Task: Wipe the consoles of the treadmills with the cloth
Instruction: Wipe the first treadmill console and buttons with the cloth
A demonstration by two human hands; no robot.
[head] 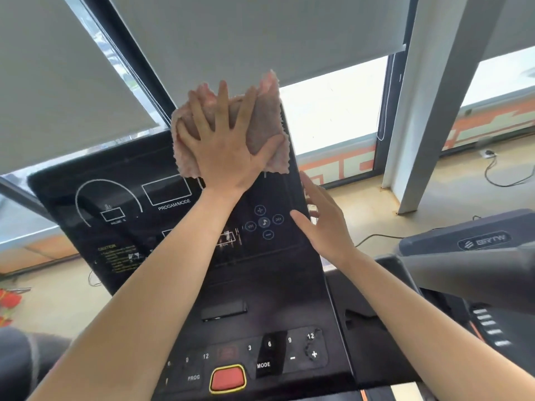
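Observation:
A pink fluffy cloth (267,123) lies flat against the top right part of the black treadmill console (139,227). My left hand (225,146) presses on the cloth with its fingers spread and straight. My right hand (324,221) rests at the console's right edge with straight fingers, beside the round music buttons (265,222). It holds nothing. Lower on the console sit the number keys, the MODE key (263,365) and a red stop button (227,379).
A second treadmill (480,256) with a grey console stands close on the right. Behind the console are windows with grey roller blinds (260,33) and a grey pillar (434,96). Cables (503,175) lie on the wooden floor at the right.

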